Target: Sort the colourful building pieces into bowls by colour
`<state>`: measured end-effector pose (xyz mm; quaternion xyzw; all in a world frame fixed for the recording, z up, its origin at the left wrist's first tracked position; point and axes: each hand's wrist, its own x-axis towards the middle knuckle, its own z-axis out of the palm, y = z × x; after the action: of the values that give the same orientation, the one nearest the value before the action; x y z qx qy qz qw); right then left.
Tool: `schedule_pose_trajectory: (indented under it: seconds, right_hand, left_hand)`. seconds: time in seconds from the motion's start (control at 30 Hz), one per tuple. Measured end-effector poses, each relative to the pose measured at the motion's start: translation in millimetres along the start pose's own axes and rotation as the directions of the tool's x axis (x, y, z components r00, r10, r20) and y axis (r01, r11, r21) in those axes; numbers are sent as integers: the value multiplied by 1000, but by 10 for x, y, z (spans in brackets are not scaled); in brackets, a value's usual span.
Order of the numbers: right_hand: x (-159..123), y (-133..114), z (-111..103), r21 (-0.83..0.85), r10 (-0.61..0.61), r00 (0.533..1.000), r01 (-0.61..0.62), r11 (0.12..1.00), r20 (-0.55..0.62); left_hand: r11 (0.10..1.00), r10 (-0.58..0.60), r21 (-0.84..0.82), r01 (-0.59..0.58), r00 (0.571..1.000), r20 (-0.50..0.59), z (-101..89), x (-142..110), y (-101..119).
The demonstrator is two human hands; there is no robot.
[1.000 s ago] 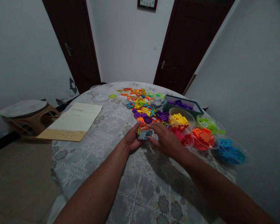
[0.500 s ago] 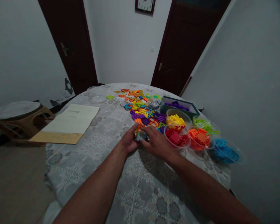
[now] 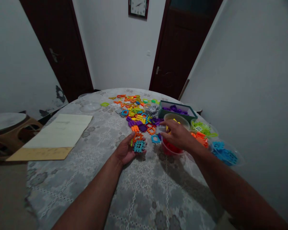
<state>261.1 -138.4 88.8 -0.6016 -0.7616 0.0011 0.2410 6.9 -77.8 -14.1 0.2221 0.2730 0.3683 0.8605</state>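
Note:
My left hand (image 3: 126, 151) is closed around several interlocking plastic building pieces just above the table. A teal square lattice piece (image 3: 139, 146) lies on top, with an orange piece (image 3: 137, 136) behind it and a bit of yellow-green at the thumb. My right hand (image 3: 175, 132) hovers over the tub of red pieces (image 3: 172, 148), thumb and fingers apart, with nothing visible between them. It partly covers that tub and the tub of yellow pieces (image 3: 186, 120) behind. A loose blue ring-shaped piece (image 3: 155, 139) rests on the tablecloth between the hands.
A heap of mixed coloured pieces (image 3: 134, 110) spreads beyond my hands. To the right stand a green box with purple pieces (image 3: 193, 114) and tubs of lime pieces (image 3: 204, 127), orange pieces (image 3: 199, 139) and blue pieces (image 3: 225, 155). Paper sheets (image 3: 60, 131) lie at the left.
My right hand has left the pieces in my left hand and moved right, over the tubs, its fingers spreading. The teal piece now shows in my left hand. The camera view has shifted slightly.

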Motion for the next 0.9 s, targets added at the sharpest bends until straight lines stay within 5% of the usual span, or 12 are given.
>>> schedule_pose_trajectory:
  seconds: [0.17,0.33,0.47,0.6,0.7,0.8,0.9]
  right_hand:
    - [739,419,-17,-163,32,997,-20,987,69]
    - [1474,725,153,-235,104,993,-116,965,-65]
    - [1724,773,293,-221,135,985,-157,963,-112]
    - [1599,513,310,-187,25,997,-37,982,-71]
    - [1299,168,249,-86,-113,989,122,989,99]
    - [922,-190,219,31,-231,923,233,972,307]
    - [587,-498,293,14,-292,873,312,950,390]
  left_hand:
    - [1000,18,8,-17,1000,-16,-22,-15,-13]
    - [1000,26,-18,-26,1000,-5,-49,-35,-24]
    - [997,56,-55,-55,998,5,-75,-34,-25]
    - [993,57,-104,-54,998,32,-93,-26,-15]
    - [989,66,-134,-59,997,49,-96,-20,-11]
    - [986,87,-148,-77,994,60,-72,-26,-10]
    - [982,106,-164,-92,991,78,-22,-39,-2]
